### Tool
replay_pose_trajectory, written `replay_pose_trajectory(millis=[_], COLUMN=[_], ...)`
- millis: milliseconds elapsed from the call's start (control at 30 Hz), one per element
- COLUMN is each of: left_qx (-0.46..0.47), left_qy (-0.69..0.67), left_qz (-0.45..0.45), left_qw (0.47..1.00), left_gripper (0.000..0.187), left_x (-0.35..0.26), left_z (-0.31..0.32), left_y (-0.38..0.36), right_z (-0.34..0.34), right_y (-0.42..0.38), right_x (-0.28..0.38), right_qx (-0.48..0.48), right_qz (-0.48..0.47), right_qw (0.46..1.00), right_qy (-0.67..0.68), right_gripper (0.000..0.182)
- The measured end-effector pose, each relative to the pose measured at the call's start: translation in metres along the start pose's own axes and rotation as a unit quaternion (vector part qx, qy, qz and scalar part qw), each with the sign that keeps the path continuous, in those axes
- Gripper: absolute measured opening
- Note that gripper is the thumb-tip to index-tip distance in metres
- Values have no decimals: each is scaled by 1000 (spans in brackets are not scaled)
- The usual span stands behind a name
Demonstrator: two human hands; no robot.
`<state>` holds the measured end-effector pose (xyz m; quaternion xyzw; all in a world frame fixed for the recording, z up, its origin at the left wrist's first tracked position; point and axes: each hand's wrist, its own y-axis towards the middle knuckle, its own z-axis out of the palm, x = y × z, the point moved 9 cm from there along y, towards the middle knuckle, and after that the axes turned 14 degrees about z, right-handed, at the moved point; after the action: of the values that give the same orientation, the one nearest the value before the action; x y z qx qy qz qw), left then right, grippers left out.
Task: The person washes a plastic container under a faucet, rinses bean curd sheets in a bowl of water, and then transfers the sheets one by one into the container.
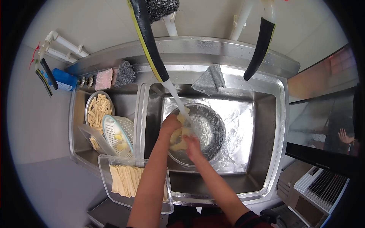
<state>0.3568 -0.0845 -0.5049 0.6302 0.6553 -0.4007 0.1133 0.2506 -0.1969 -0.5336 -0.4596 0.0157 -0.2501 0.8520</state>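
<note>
My left hand point(171, 124) is closed on a soft, pale yellow piece of food point(177, 141) over the left side of a round metal basin point(223, 133). My right hand point(193, 146) grips the same piece lower down; its fingertips are partly hidden. Water pours from a black hose spout point(161, 72) beside my hands into the basin, which holds rippling water. The exact kind of food cannot be made out. A clear plastic tray point(103, 173) with long pale yellow strips point(125, 180) lies under my left forearm, across the sink's front edge.
In the left sink compartment stand a bowl of pale cut strips point(99, 110), a white and teal colander point(125, 127) and a clear container point(89, 133). A grey cloth point(210, 79), a pink sponge point(103, 78) and a scouring pad point(125, 73) lie along the back ledge. Another hose point(260, 47) hangs right.
</note>
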Motion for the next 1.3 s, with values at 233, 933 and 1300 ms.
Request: replay_pose_trajectory(millis=[233,933,1300], left_qx=[9,-299,-397], left_qy=[-225,-755,-546], left_qz=[-38,-187,-230], left_qw=[974,553,701], left_gripper=[39,47,59], left_x=[-36,-65,-52], left_z=[44,143,152], left_y=[-5,-66,-150], right_z=[-45,-45,-55], right_y=[-16,-44,-9], right_x=[60,84,71], right_qx=[-10,-252,-252], right_qz=[-65,-282,-178], right_qw=[991,808,582], right_qy=[113,-453,-752], right_gripper=[25,39,27])
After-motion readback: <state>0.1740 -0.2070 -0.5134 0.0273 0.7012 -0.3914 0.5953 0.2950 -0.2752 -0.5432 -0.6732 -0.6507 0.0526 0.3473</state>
